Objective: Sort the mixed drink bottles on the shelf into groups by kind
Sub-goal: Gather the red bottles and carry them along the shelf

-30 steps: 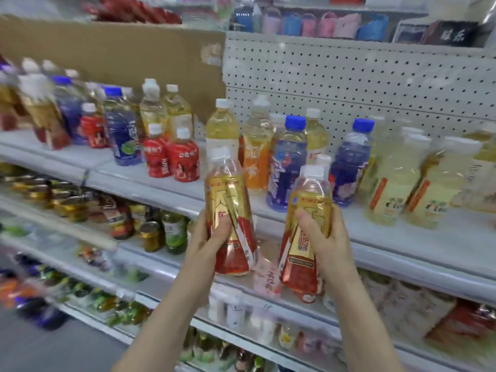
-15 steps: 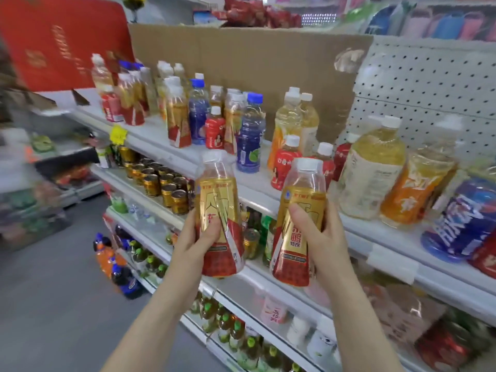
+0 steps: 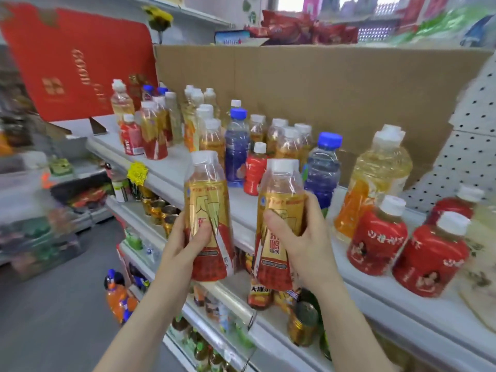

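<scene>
A person is standing at a shop shelf (image 3: 174,181), holding two matching gold-and-red tea bottles upright, one in each hand. The left hand (image 3: 185,245) is clasping the lower half of the left bottle (image 3: 205,194), with the thumb lying across the label and the rest of its grip hidden behind the bottle. The right hand (image 3: 306,245) is gripping the right bottle (image 3: 280,191), thumb pressing on the label and fingers (image 3: 312,213) curling round the far side. Both bottles are hanging in the air just in front of the shelf edge, touching nothing else. On the shelf, white-capped bottles that look like the same kind (image 3: 154,135) are standing towards the far left end, mixed among blue-capped bottles (image 3: 236,146) and small red bottles (image 3: 375,237). To do this step well, the person is probably best carrying the pair left to that cluster, keeping them upright, and setting each down on bare shelf beside its own kind, one at a time, so that neighbours are not knocked over.
</scene>
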